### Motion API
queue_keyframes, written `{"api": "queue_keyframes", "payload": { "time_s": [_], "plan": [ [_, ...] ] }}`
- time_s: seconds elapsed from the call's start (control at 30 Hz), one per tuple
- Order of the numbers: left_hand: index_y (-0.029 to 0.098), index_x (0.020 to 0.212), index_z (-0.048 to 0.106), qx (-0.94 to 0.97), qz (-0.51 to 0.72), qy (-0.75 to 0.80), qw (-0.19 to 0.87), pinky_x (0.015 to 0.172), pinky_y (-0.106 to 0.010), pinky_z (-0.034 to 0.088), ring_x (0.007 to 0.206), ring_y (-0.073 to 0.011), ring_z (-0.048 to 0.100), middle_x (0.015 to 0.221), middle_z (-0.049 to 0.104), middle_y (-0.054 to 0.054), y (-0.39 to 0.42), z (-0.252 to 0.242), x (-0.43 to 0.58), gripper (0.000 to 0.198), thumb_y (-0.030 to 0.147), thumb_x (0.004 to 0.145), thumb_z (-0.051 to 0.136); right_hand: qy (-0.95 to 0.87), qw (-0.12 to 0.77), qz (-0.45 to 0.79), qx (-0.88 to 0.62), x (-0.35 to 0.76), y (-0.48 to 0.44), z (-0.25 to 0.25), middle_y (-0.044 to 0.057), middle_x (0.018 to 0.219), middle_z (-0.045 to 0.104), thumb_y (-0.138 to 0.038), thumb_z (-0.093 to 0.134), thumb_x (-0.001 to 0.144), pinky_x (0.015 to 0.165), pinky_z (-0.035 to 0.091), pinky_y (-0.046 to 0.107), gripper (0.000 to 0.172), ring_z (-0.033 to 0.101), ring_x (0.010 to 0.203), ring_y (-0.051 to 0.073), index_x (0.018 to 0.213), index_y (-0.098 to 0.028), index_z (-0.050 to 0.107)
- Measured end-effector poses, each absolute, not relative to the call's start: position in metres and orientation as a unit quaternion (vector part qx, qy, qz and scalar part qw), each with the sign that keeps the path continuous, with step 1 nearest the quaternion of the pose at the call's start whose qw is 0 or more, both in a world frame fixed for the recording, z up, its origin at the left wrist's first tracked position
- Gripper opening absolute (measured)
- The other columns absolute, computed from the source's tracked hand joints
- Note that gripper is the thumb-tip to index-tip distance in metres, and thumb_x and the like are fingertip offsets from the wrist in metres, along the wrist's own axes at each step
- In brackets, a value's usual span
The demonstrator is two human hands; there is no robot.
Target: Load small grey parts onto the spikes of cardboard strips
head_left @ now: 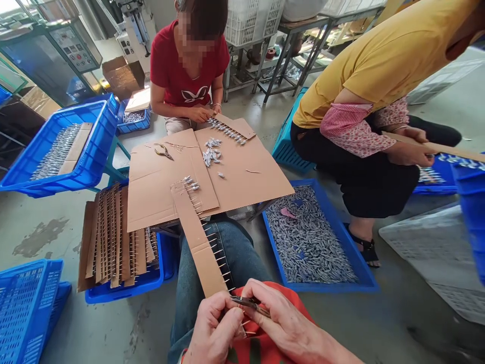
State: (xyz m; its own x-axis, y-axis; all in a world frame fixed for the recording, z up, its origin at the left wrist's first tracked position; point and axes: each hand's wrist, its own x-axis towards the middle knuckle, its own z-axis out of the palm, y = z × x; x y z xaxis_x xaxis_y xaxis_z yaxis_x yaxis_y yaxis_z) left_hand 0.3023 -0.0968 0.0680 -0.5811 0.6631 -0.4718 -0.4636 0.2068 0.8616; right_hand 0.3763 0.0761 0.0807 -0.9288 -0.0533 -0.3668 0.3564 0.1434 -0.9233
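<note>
With pliers at the edge of a cardboard strip

Holds the near end of the cardboard strip in the left hand, pinched between thumb and fingers. Has the right hand wrapped around the pliers; cannot tell whether anything is caught at the tool's tip. As for the strip, runs lengthwise forward and slightly left from the left grip, past a denim-clad leg, to the cardboard-covered worktop. Bristles along its right edge with wire pins, and carries a few silver pieces at the far end. As for the pliers, lie crosswise to that long axis, pointing left, with the tip near the pinned edge, just beside the left fingertips. Touches the strip with the left hand, nearer of the two.
</note>
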Motion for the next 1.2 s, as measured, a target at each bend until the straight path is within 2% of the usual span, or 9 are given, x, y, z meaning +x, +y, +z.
{"api": "queue_keyframes", "payload": {
  "time_s": [0.23, 0.3, 0.37, 0.43, 0.47, 0.67, 0.77, 0.93, 1.2],
  "plan": [
    [0.019, 0.065, 0.049, 0.044, 0.622, 0.613, 0.485, 0.042, -0.021, 0.023, 0.042, -0.0060, 0.030, 0.049, 0.043, 0.006, -0.096, 0.070, 0.306, 0.046, 0.058, 0.081, 0.067, 0.645, 0.204, -0.729, 0.111, 0.373, 0.082, 0.079, 0.001, 0.091, 0.060, -0.055, 0.053, 0.093, 0.071, 0.048, 0.028, 0.033, 0.056, 0.080, 0.017, 0.088, -0.023, 0.054],
    [0.019, 0.065, 0.050, 0.032, 0.621, 0.596, 0.508, 0.042, -0.021, 0.021, 0.041, -0.0055, 0.030, 0.048, 0.043, 0.007, -0.102, 0.072, 0.309, 0.047, 0.060, 0.078, 0.070, 0.680, 0.156, -0.697, 0.167, 0.372, 0.103, 0.070, 0.001, 0.084, 0.059, -0.058, 0.053, 0.090, 0.069, 0.047, 0.029, 0.036, 0.055, 0.077, 0.018, 0.082, -0.023, 0.055],
    [0.019, 0.064, 0.051, 0.016, 0.623, 0.576, 0.529, 0.041, -0.021, 0.020, 0.040, -0.0052, 0.029, 0.045, 0.041, 0.007, -0.110, 0.071, 0.313, 0.049, 0.061, 0.075, 0.072, 0.734, 0.050, -0.609, 0.296, 0.373, 0.136, 0.061, -0.001, 0.073, 0.054, -0.062, 0.048, 0.090, 0.066, 0.045, 0.029, 0.042, 0.050, 0.071, 0.018, 0.072, -0.023, 0.049],
    [0.019, 0.065, 0.051, -0.013, 0.626, 0.562, 0.540, 0.040, -0.021, 0.018, 0.039, -0.0048, 0.028, 0.044, 0.041, 0.008, -0.116, 0.068, 0.316, 0.048, 0.061, 0.074, 0.073, 0.762, -0.040, -0.519, 0.384, 0.375, 0.166, 0.055, -0.002, 0.069, 0.049, -0.065, 0.048, 0.088, 0.065, 0.045, 0.028, 0.044, 0.048, 0.070, 0.018, 0.073, -0.024, 0.047],
    [0.019, 0.066, 0.050, -0.030, 0.631, 0.556, 0.540, 0.039, -0.021, 0.018, 0.038, -0.0044, 0.027, 0.044, 0.041, 0.008, -0.117, 0.066, 0.317, 0.048, 0.060, 0.075, 0.073, 0.777, -0.046, -0.503, 0.376, 0.375, 0.176, 0.054, -0.001, 0.070, 0.050, -0.065, 0.047, 0.089, 0.066, 0.046, 0.028, 0.044, 0.050, 0.071, 0.018, 0.076, -0.024, 0.048],
    [0.018, 0.073, 0.053, -0.068, 0.691, 0.537, 0.479, 0.039, -0.019, 0.021, 0.037, -0.0035, 0.032, 0.047, 0.047, 0.008, -0.107, 0.047, 0.316, 0.042, 0.053, 0.080, 0.073, 0.804, 0.076, -0.550, 0.215, 0.365, 0.161, 0.058, 0.007, 0.099, 0.068, -0.058, 0.040, 0.097, 0.085, 0.053, 0.036, 0.040, 0.065, 0.093, 0.023, 0.103, -0.023, 0.058],
    [0.017, 0.076, 0.055, -0.078, 0.709, 0.528, 0.461, 0.039, -0.018, 0.022, 0.037, -0.0032, 0.034, 0.049, 0.050, 0.008, -0.106, 0.041, 0.313, 0.038, 0.049, 0.082, 0.073, 0.818, 0.088, -0.545, 0.162, 0.360, 0.142, 0.060, 0.010, 0.112, 0.067, -0.049, 0.037, 0.101, 0.092, 0.053, 0.038, 0.035, 0.065, 0.104, 0.024, 0.111, -0.022, 0.058],
    [0.016, 0.081, 0.059, -0.065, 0.743, 0.477, 0.464, 0.039, -0.018, 0.027, 0.038, -0.0040, 0.037, 0.051, 0.050, 0.007, -0.103, 0.041, 0.311, 0.034, 0.047, 0.085, 0.071, 0.857, 0.126, -0.499, 0.007, 0.366, 0.110, 0.069, 0.008, 0.119, 0.063, -0.024, 0.037, 0.101, 0.098, 0.050, 0.038, 0.032, 0.060, 0.110, 0.022, 0.129, -0.024, 0.053],
    [0.015, 0.083, 0.060, -0.005, 0.743, 0.472, 0.475, 0.042, -0.019, 0.025, 0.039, -0.0040, 0.034, 0.049, 0.048, 0.007, -0.104, 0.041, 0.311, 0.029, 0.043, 0.091, 0.064, 0.881, 0.179, -0.430, -0.083, 0.363, 0.083, 0.084, 0.006, 0.103, 0.059, -0.003, 0.044, 0.086, 0.087, 0.047, 0.034, 0.030, 0.054, 0.091, 0.020, 0.107, -0.021, 0.056]
  ]
}}
